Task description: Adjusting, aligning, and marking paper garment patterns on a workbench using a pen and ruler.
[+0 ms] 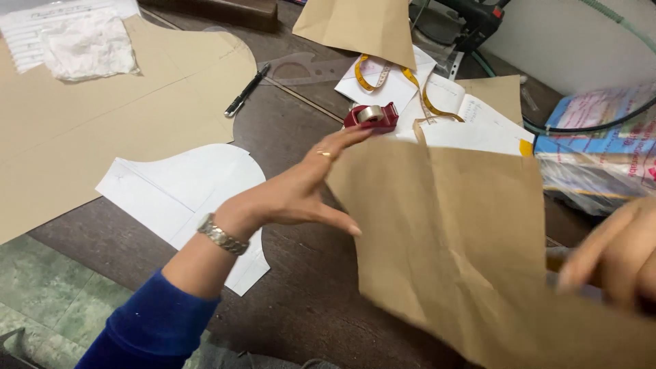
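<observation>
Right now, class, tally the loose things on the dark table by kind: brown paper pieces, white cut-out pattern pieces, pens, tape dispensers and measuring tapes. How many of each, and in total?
Brown paper pieces: 4
White cut-out pattern piece: 1
Black pen: 1
Red tape dispenser: 1
Yellow measuring tape: 1
Total: 8

At the table's right edge lies a clear plastic-wrapped package point(601, 160), flat and rectangular, with a blue, pink and white printed face; a black cable crosses its top. At the far left corner lies a white printed sheet point(31, 31) with rows of dark lines, partly under crumpled white paper.
</observation>
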